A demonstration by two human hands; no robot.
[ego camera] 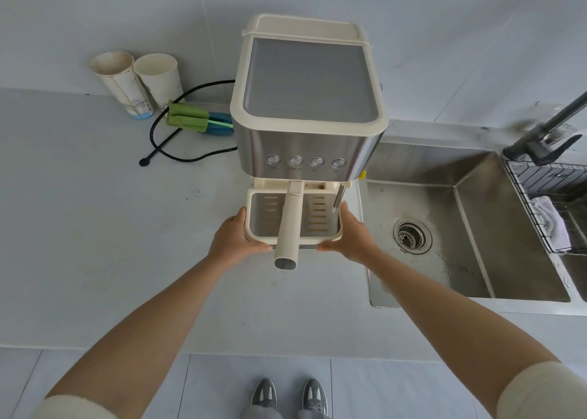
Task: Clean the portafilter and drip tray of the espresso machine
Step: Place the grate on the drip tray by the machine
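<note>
So the setup's a pale bench (95, 228) with a steel sink (428, 161) right next to it on the right, and the espresso machine (308, 100) parked on the bench at the sink's edge. Looks to me like the drip tray half of the job is what's on the go: the drip tray (263, 221) sits at the foot of the machine, and honestly I can't tell if it's fully seated or already slid out a touch. The portafilter (290, 221) is locked in above it, handle poking straight out toward the camera over the middle of the tray, so that part isn't started imo. Next move, I'd guess, is pull the tray straight forward and keep it level (there may be water in it, can't see), then carry it over to the sink; that handle overhead means it can't be lifted until it's out. As for the grip, it's a two-hander: left hand (235, 237) clamps the tray's left side, right hand (352, 237) the right side. The thumbs are hooked along the front edge and the fingers reach back along the sides. Both are closed snug on the tray, holding nothing else.
</note>
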